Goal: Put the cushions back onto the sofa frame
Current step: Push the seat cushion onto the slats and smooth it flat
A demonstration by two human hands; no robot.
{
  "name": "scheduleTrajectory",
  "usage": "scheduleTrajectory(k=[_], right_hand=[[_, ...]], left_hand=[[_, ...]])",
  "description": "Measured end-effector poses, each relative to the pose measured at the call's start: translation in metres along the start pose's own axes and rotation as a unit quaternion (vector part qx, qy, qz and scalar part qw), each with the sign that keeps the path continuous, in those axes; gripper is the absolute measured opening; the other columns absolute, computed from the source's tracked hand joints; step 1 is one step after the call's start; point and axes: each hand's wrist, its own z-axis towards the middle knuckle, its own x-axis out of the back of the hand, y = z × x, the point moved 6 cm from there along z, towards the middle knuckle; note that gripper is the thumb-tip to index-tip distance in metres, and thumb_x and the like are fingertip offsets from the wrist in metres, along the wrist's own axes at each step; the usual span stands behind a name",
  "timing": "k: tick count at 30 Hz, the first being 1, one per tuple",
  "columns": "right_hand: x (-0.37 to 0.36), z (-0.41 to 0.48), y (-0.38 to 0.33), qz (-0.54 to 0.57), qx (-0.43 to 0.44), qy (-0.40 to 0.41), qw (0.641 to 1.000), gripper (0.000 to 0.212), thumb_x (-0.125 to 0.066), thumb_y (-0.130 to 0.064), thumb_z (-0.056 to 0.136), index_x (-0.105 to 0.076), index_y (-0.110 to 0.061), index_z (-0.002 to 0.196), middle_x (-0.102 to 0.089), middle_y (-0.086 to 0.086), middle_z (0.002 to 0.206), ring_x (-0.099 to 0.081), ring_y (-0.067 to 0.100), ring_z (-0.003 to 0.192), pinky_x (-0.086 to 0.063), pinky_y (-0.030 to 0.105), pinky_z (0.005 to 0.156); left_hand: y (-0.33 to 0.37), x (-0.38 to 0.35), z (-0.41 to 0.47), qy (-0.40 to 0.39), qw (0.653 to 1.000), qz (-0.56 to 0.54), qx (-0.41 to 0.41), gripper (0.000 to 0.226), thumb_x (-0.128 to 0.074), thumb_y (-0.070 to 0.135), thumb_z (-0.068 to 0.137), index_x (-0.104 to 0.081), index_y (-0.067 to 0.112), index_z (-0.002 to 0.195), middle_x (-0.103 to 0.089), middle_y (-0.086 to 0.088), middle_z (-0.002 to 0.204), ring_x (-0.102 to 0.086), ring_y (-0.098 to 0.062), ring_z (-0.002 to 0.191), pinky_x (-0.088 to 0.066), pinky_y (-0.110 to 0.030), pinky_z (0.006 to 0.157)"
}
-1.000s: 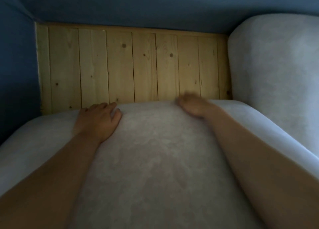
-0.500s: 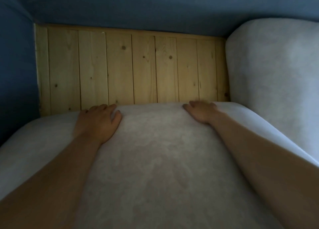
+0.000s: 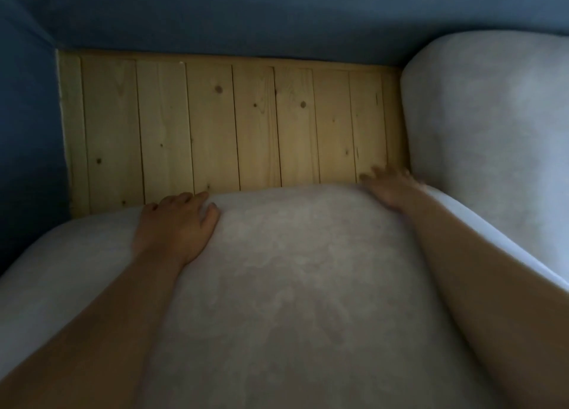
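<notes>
While the large grey cushion [image 3: 292, 285] is spread over the near part of the sofa frame [image 3: 215, 125], its far edge is separated from the blue backrest [image 3: 246, 17] by a band of bare, pale wooden slats. The left grip [image 3: 175, 226] is laid palm down on that far edge, fingers nearly straight and released, with nothing clasped. The right grip [image 3: 391, 189] is set at the cushion's far right corner, but it is blurred, and whether its fingers are hooked over the edge cannot be told. A second grey cushion [image 3: 492, 131] is seen just beside the first on the right, reaching the backrest; a blue armrest [image 3: 27, 131] is seen at the left of the slats.
</notes>
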Motion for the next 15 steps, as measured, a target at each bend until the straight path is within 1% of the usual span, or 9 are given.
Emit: scheduleTrajectory(k=[2, 3, 4, 6, 7, 9, 11, 13, 15], right_hand=[[-0.014, -0.004, 0.002, 0.007, 0.007, -0.059, 0.998, 0.074, -0.020, -0.068, 0.092, -0.029, -0.025, 0.151, -0.026, 0.007, 0.159, -0.027, 0.030, 0.145, -0.019, 0.051, 0.117], [-0.016, 0.000, 0.005, 0.037, -0.004, -0.065, 0.997, 0.079, -0.022, -0.070, 0.090, -0.030, -0.021, 0.152, -0.027, 0.008, 0.159, -0.028, 0.029, 0.144, -0.020, 0.048, 0.118], [-0.013, 0.001, 0.008, 0.066, -0.020, -0.043, 0.997, 0.081, -0.025, -0.070, 0.091, -0.028, -0.018, 0.153, -0.026, 0.009, 0.159, -0.027, 0.029, 0.145, -0.021, 0.047, 0.118], [-0.003, 0.003, 0.017, 0.049, -0.060, 0.036, 0.996, 0.077, -0.025, -0.065, 0.096, -0.021, -0.014, 0.155, -0.021, 0.010, 0.161, -0.021, 0.029, 0.148, -0.018, 0.046, 0.119], [-0.004, 0.006, 0.020, 0.038, -0.066, 0.030, 0.997, 0.079, -0.023, -0.066, 0.096, -0.023, -0.013, 0.154, -0.022, 0.010, 0.161, -0.021, 0.028, 0.148, -0.017, 0.047, 0.120], [-0.012, 0.006, 0.021, 0.047, -0.066, -0.038, 0.996, 0.087, -0.022, -0.075, 0.089, -0.036, -0.015, 0.150, -0.033, 0.011, 0.157, -0.031, 0.030, 0.143, -0.022, 0.048, 0.118], [-0.006, 0.005, 0.023, 0.065, -0.075, -0.032, 0.995, 0.082, -0.030, -0.072, 0.091, -0.042, -0.013, 0.146, -0.040, 0.011, 0.152, -0.038, 0.031, 0.139, -0.030, 0.043, 0.114], [0.002, 0.007, 0.031, 0.058, -0.092, 0.021, 0.994, 0.078, -0.032, -0.066, 0.094, -0.036, -0.011, 0.149, -0.036, 0.012, 0.154, -0.035, 0.032, 0.141, -0.029, 0.043, 0.113], [-0.003, 0.009, 0.032, 0.059, -0.080, -0.025, 0.995, 0.079, -0.026, -0.067, 0.095, -0.029, -0.013, 0.153, -0.025, 0.012, 0.159, -0.026, 0.031, 0.146, -0.022, 0.044, 0.119]], left_hand=[[0.000, 0.001, 0.000, -0.001, 1.000, 0.003, 0.002, 0.058, -0.018, 0.049, 0.100, -0.036, 0.028, 0.150, -0.044, 0.000, 0.150, -0.041, -0.022, 0.134, -0.031, -0.037, 0.107], [0.001, 0.001, 0.001, -0.001, 1.000, 0.003, 0.002, 0.058, -0.018, 0.049, 0.100, -0.036, 0.029, 0.151, -0.044, 0.000, 0.151, -0.041, -0.022, 0.135, -0.030, -0.037, 0.107], [0.000, 0.002, 0.001, -0.002, 1.000, 0.004, 0.002, 0.058, -0.018, 0.049, 0.100, -0.035, 0.029, 0.151, -0.043, 0.001, 0.151, -0.041, -0.021, 0.135, -0.030, -0.037, 0.107], [0.000, 0.002, 0.002, -0.004, 1.000, 0.006, 0.000, 0.058, -0.017, 0.050, 0.099, -0.036, 0.029, 0.150, -0.044, 0.001, 0.151, -0.041, -0.022, 0.135, -0.031, -0.037, 0.107], [0.000, 0.002, 0.002, -0.004, 1.000, 0.006, -0.001, 0.059, -0.017, 0.050, 0.099, -0.036, 0.029, 0.150, -0.044, 0.000, 0.150, -0.042, -0.022, 0.134, -0.032, -0.037, 0.107], [0.000, 0.001, 0.002, -0.002, 1.000, 0.006, -0.002, 0.058, -0.017, 0.050, 0.099, -0.036, 0.029, 0.150, -0.044, 0.000, 0.150, -0.041, -0.022, 0.135, -0.031, -0.038, 0.107], [-0.001, 0.000, 0.003, -0.001, 1.000, 0.005, -0.003, 0.059, -0.017, 0.051, 0.100, -0.036, 0.028, 0.151, -0.044, 0.000, 0.151, -0.041, -0.022, 0.135, -0.030, -0.038, 0.107], [-0.002, 0.000, 0.003, -0.001, 1.000, 0.005, -0.005, 0.065, -0.010, 0.054, 0.097, -0.037, 0.028, 0.150, -0.045, 0.000, 0.150, -0.043, -0.023, 0.133, -0.031, -0.039, 0.106], [-0.002, 0.001, 0.002, 0.001, 1.000, 0.000, -0.004, 0.073, -0.005, 0.056, 0.091, -0.037, 0.029, 0.150, -0.046, -0.001, 0.150, -0.043, -0.023, 0.133, -0.032, -0.039, 0.107]])
